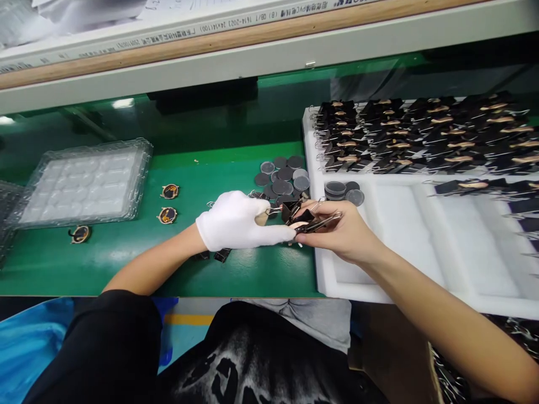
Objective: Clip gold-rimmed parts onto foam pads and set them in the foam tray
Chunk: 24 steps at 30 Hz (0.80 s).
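Observation:
My left hand [236,221], in a white glove, and my bare right hand [351,227] meet over the green tabletop beside a white foam tray. Between them is a watch case [300,224] with a rose-gold edge, gripped by black binder clips [310,226] with silver wire handles. My left thumb presses near the case's rim, while my right fingers and thumb close around the clips. How many clips are on it is partly hidden. Other black binder clips [222,255] lie under and beside the left hand. Round dark and clear discs [284,178] are piled just beyond.
The white foam tray [309,151] on the right carries rows of clipped watch cases [391,132] and a few discs [336,188]. Three watch cases [168,215] lie left, near stacked clear plastic trays [84,182]. A shelf edge [252,47] crosses above; a box of clips [450,373] stands below right.

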Each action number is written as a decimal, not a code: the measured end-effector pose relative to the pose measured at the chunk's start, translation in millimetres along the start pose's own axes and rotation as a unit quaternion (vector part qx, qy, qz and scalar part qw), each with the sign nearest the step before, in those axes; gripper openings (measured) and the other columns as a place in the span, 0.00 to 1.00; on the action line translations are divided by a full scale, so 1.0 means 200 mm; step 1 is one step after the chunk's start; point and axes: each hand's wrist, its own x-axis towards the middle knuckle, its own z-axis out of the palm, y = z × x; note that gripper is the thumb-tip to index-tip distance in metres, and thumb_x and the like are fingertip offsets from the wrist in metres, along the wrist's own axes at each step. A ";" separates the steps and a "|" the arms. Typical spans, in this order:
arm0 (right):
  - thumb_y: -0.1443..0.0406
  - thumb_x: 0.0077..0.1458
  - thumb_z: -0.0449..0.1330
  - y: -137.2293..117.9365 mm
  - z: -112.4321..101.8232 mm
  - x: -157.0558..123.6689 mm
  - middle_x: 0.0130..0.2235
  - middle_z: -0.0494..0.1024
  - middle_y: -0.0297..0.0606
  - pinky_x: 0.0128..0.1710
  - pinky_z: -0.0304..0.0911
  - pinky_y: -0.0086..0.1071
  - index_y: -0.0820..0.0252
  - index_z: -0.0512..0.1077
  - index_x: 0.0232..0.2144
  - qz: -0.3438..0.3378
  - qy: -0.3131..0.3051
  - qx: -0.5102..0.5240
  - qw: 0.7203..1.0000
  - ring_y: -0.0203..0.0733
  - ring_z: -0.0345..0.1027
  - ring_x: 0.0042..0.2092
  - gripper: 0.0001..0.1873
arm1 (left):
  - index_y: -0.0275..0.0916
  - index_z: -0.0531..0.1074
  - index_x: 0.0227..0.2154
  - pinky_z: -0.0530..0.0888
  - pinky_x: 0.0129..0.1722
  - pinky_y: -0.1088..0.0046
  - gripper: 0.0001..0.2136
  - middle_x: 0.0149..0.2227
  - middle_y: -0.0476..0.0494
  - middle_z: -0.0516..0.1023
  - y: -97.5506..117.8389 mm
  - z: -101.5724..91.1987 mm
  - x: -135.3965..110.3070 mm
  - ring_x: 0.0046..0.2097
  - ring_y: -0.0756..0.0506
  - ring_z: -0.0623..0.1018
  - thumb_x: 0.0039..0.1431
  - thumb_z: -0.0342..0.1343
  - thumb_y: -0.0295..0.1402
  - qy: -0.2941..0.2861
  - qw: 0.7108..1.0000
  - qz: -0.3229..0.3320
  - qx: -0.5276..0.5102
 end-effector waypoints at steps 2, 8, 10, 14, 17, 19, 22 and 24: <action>0.58 0.36 0.82 0.00 0.00 0.00 0.35 0.83 0.41 0.31 0.73 0.31 0.57 0.83 0.29 0.005 -0.005 -0.009 1.000 0.48 0.77 0.42 0.18 | 0.42 0.53 0.16 0.53 0.23 0.71 0.30 0.15 0.54 0.53 0.01 0.01 0.00 0.18 0.52 0.56 0.55 0.56 0.61 0.003 1.000 -0.008 0.012; 0.60 0.39 0.81 0.03 -0.01 0.00 0.39 0.85 0.42 0.32 0.76 0.33 0.58 0.85 0.34 0.048 -0.038 0.041 0.997 0.45 0.79 0.37 0.18 | 0.41 0.60 0.16 0.51 0.23 0.71 0.28 0.13 0.51 0.59 0.01 0.02 -0.02 0.18 0.49 0.63 0.60 0.51 0.60 -0.001 0.997 0.029 0.068; 0.61 0.38 0.81 0.02 0.00 0.00 0.38 0.85 0.40 0.35 0.77 0.34 0.57 0.85 0.34 0.052 -0.034 0.057 0.996 0.45 0.80 0.36 0.18 | 0.41 0.63 0.18 0.50 0.23 0.71 0.28 0.14 0.49 0.62 0.00 0.02 -0.02 0.18 0.48 0.66 0.61 0.49 0.60 0.007 0.994 0.031 0.101; 0.60 0.38 0.82 0.00 0.02 0.00 0.35 0.85 0.40 0.41 0.78 0.38 0.57 0.84 0.31 0.041 0.008 0.064 0.997 0.48 0.80 0.40 0.17 | 0.40 0.68 0.23 0.50 0.24 0.71 0.28 0.18 0.46 0.70 0.01 0.03 -0.03 0.21 0.45 0.72 0.63 0.47 0.62 0.020 0.991 0.024 0.131; 0.59 0.41 0.80 -0.01 0.01 -0.01 0.37 0.85 0.41 0.43 0.79 0.39 0.57 0.84 0.33 0.042 -0.002 0.056 0.998 0.48 0.81 0.40 0.16 | 0.41 0.66 0.23 0.51 0.24 0.71 0.30 0.19 0.47 0.71 0.01 0.04 -0.03 0.22 0.46 0.73 0.59 0.50 0.65 0.025 0.994 0.025 0.101; 0.59 0.42 0.80 0.00 0.01 -0.01 0.37 0.85 0.41 0.41 0.79 0.39 0.58 0.84 0.33 0.047 -0.022 0.062 0.997 0.47 0.80 0.38 0.16 | 0.41 0.62 0.21 0.52 0.24 0.71 0.29 0.18 0.49 0.69 0.02 0.03 -0.03 0.21 0.48 0.71 0.59 0.51 0.65 0.026 0.997 0.024 0.067; 0.58 0.40 0.80 0.02 0.00 -0.01 0.35 0.85 0.40 0.36 0.78 0.38 0.58 0.83 0.34 0.062 -0.019 0.094 0.993 0.46 0.80 0.34 0.19 | 0.42 0.58 0.20 0.52 0.25 0.71 0.28 0.17 0.51 0.64 0.02 0.03 -0.03 0.20 0.50 0.67 0.61 0.52 0.60 0.031 0.999 0.018 0.032; 0.57 0.39 0.81 0.02 0.00 -0.01 0.34 0.85 0.40 0.34 0.78 0.38 0.58 0.82 0.34 0.074 -0.010 0.110 0.991 0.46 0.80 0.32 0.21 | 0.42 0.55 0.21 0.52 0.25 0.71 0.27 0.17 0.52 0.62 0.02 0.02 -0.03 0.20 0.50 0.65 0.61 0.53 0.59 0.025 0.999 0.015 0.018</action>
